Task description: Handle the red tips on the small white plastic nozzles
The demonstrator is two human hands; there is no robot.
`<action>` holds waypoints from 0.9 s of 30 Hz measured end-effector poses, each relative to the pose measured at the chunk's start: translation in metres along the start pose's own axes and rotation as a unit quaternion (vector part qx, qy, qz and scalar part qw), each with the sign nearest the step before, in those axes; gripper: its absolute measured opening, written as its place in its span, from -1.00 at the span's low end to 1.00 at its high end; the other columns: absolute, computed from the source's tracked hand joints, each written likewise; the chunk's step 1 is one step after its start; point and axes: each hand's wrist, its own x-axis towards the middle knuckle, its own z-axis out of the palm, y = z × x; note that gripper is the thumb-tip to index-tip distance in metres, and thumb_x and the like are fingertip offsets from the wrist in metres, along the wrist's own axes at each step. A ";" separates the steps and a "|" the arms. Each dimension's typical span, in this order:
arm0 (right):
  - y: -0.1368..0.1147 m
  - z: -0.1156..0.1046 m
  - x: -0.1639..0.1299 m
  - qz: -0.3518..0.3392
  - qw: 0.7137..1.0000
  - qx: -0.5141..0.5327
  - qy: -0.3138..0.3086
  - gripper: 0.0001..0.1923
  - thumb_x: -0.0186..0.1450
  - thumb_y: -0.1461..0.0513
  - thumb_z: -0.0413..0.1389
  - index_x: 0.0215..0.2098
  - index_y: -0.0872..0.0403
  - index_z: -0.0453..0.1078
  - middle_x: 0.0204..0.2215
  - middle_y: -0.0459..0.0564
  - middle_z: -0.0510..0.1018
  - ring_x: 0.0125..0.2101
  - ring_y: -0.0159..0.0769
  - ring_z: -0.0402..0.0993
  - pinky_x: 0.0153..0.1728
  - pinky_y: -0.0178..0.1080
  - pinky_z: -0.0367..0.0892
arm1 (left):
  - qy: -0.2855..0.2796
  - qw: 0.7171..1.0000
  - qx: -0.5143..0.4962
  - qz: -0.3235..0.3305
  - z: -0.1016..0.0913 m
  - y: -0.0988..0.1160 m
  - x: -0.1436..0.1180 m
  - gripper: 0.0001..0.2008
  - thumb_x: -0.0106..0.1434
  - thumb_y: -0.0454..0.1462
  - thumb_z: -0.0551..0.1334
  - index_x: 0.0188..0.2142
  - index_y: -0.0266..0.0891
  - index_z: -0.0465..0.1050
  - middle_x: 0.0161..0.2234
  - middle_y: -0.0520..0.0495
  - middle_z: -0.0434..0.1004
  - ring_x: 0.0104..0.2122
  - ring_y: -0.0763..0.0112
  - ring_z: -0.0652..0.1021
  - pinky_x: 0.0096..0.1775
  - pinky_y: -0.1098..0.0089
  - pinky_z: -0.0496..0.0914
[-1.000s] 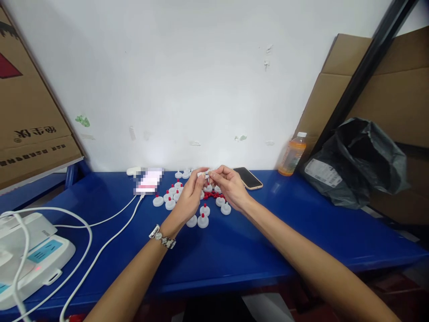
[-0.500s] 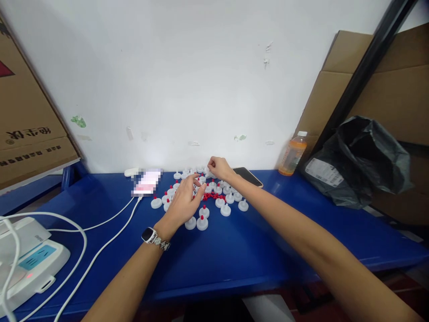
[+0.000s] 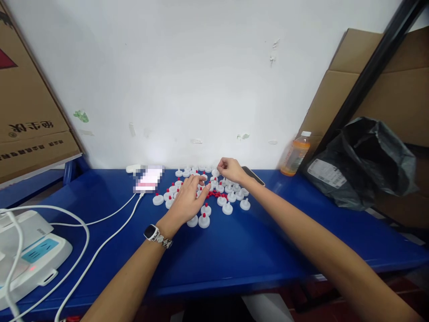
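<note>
Several white round caps with pointed nozzles stand in a cluster on the blue table, some bearing small red tips, such as this white cap. A pile of loose red tips lies among them. Over the left part of the cluster is my left hand, palm down, fingers apart, hiding some caps. At the back of the cluster my right hand has thumb and fingers pinched together. Its fingertips are right beside a white cap; what they pinch, if anything, is too small to tell.
Behind my right wrist lies a dark phone; a lit phone on a cable is left of the caps. An orange drink bottle and a black plastic bag stand right. A white power strip with cables occupies the left front.
My right hand has moved slightly right, and a white cap now shows at its fingertips. My left hand stays over the caps, nearly still. The view has shifted a little.
</note>
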 end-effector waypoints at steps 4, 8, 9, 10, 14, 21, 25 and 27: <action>0.009 -0.009 0.000 0.029 0.999 -0.031 0.030 -0.93 0.14 0.31 0.07 -0.41 0.10 0.40 -0.48 -0.05 0.57 -0.48 -0.37 0.44 -0.44 -0.36 0.25 | -0.013 1.000 0.015 -0.003 0.002 -0.001 0.000 -0.68 0.43 -0.03 0.02 -0.03 -0.16 0.35 -0.05 -0.12 0.45 0.01 0.16 0.41 0.05 0.10 0.31; 0.015 -0.008 0.000 0.051 0.991 -0.118 -0.036 -0.88 0.12 0.35 0.10 -0.38 0.11 0.46 -0.44 -0.02 0.60 -0.45 -0.34 0.46 -0.43 -0.36 0.24 | -0.021 1.000 0.021 0.003 0.003 -0.003 0.000 -0.67 0.43 -0.02 0.01 -0.05 -0.15 0.37 -0.07 -0.11 0.44 -0.01 0.15 0.41 0.04 0.10 0.31; 0.015 -0.007 0.000 0.052 0.990 -0.124 -0.050 -0.88 0.11 0.35 0.11 -0.39 0.11 0.47 -0.43 -0.02 0.60 -0.44 -0.34 0.46 -0.43 -0.36 0.24 | -0.021 1.000 0.021 0.006 0.004 -0.003 0.000 -0.67 0.43 -0.02 0.01 -0.06 -0.15 0.37 -0.07 -0.12 0.43 -0.01 0.15 0.40 0.04 0.09 0.31; 0.015 -0.006 0.000 0.052 0.989 -0.126 -0.059 -0.88 0.10 0.36 0.13 -0.39 0.11 0.48 -0.43 -0.01 0.61 -0.43 -0.34 0.47 -0.42 -0.36 0.24 | -0.021 1.000 0.021 0.009 0.004 -0.003 0.000 -0.67 0.43 -0.02 0.01 -0.06 -0.15 0.38 -0.07 -0.11 0.43 -0.01 0.15 0.40 0.05 0.09 0.30; 0.009 -0.004 0.003 0.060 0.987 -0.131 -0.075 -0.91 0.15 0.28 0.16 -0.39 0.10 0.51 -0.40 0.00 0.63 -0.38 -0.29 0.49 -0.34 -0.33 0.27 | -0.027 0.999 0.023 0.004 0.003 -0.002 0.000 -0.67 0.43 -0.02 0.01 -0.09 -0.14 0.40 -0.07 -0.10 0.43 -0.03 0.16 0.41 0.05 0.10 0.30; -0.006 0.002 0.013 0.043 0.968 -0.219 -0.119 -0.72 0.21 0.00 0.20 -0.36 0.03 0.56 -0.36 0.03 0.62 -0.15 -0.09 0.46 0.06 0.00 0.08 | -0.028 0.999 0.016 -0.002 0.002 -0.002 0.000 -0.67 0.43 -0.02 0.01 -0.09 -0.14 0.41 -0.07 -0.10 0.42 -0.06 0.17 0.42 0.02 0.10 0.31; -0.012 0.012 0.016 0.043 0.966 -0.219 -0.127 -0.79 0.18 0.06 0.22 -0.39 0.03 0.55 -0.33 0.04 0.61 -0.06 -0.03 0.38 0.05 0.00 0.06 | -0.024 1.000 0.017 0.005 0.002 -0.004 0.000 -0.67 0.42 -0.02 0.02 -0.12 -0.14 0.42 -0.09 -0.10 0.42 -0.05 0.17 0.42 0.04 0.10 0.31; -0.014 0.015 0.016 0.041 0.968 -0.216 -0.121 -0.81 0.17 0.09 0.21 -0.42 0.04 0.52 -0.34 0.04 0.61 -0.03 -0.01 0.35 0.04 -0.02 0.06 | -0.024 1.000 0.017 0.006 0.002 -0.004 0.001 -0.67 0.42 -0.02 0.02 -0.13 -0.14 0.43 -0.10 -0.10 0.42 -0.05 0.17 0.42 0.03 0.09 0.31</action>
